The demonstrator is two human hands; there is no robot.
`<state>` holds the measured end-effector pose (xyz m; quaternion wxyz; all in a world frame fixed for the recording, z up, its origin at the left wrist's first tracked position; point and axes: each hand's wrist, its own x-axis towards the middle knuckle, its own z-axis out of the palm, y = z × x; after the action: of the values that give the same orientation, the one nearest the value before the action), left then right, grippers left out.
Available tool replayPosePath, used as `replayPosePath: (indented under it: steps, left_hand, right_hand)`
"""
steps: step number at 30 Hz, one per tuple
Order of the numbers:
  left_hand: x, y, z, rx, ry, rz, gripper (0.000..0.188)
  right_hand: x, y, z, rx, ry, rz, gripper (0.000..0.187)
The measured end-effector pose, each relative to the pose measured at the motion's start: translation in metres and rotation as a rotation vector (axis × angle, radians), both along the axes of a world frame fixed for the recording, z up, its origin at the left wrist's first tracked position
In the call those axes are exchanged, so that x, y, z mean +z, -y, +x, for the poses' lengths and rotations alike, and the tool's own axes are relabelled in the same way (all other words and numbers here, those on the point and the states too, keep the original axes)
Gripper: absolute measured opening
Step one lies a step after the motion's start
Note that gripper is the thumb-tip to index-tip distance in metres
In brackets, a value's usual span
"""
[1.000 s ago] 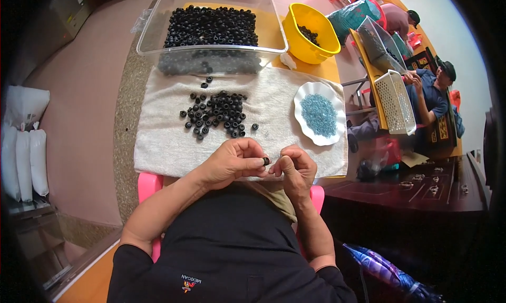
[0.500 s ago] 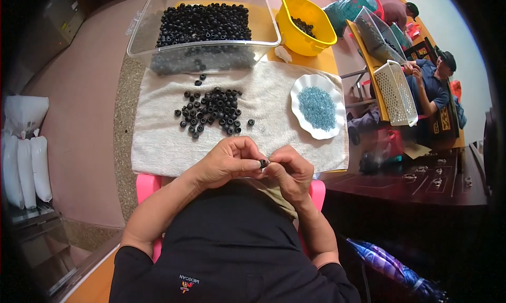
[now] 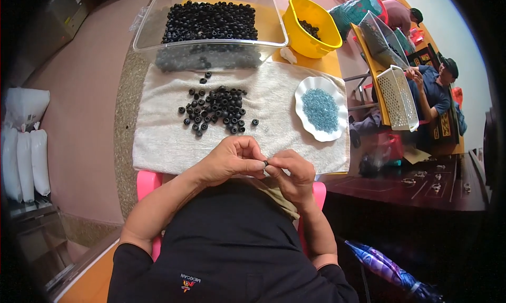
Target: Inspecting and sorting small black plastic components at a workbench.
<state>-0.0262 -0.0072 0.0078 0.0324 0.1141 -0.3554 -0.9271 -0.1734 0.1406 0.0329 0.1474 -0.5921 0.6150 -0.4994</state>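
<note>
Since a second ago little changes: both hands stay together at frame centre, the left hand (image 3: 232,160) and right hand (image 3: 292,171) each keeping a closed grip on one small black bead (image 3: 265,163), so the fiddly fitting continues.

Pinkish floor (image 3: 79,92) w/ a speckled stone strip (image 3: 124,145) along the table edge. White sacks (image 3: 23,139) stacked at left. Dark wood furniture (image 3: 416,187) at right, near a yellow table (image 3: 369,50) w/ white baskets (image 3: 398,97); a seated person (image 3: 435,89) beside it. Even daylight, pale wall (image 3: 448,23) top right.
</note>
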Motion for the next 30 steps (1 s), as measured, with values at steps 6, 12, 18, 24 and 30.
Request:
replayPosePath:
  steps: [6, 12, 18, 24, 30]
  left_hand:
    - [-0.004, 0.000, -0.001, 0.054, 0.002, 0.031, 0.014]
    - [-0.006, -0.006, -0.002, 0.132, -0.024, 0.013, 0.010]
    - [-0.009, -0.008, -0.003, 0.148, -0.024, -0.033, 0.009]
    - [-0.008, -0.006, -0.002, 0.160, -0.004, -0.056, 0.011]
    - [-0.010, -0.009, -0.004, 0.156, -0.001, -0.105, 0.012]
  right_hand:
    - [-0.015, 0.000, 0.013, -0.097, -0.376, -0.167, 0.023]
    - [-0.016, 0.001, 0.017, -0.107, -0.185, -0.118, 0.022]
    - [-0.009, 0.006, 0.016, -0.109, -0.078, -0.050, 0.024]
    - [0.002, 0.011, -0.002, -0.074, -0.117, 0.050, 0.019]
    - [0.007, 0.029, -0.024, -0.117, -0.178, 0.128, 0.017]
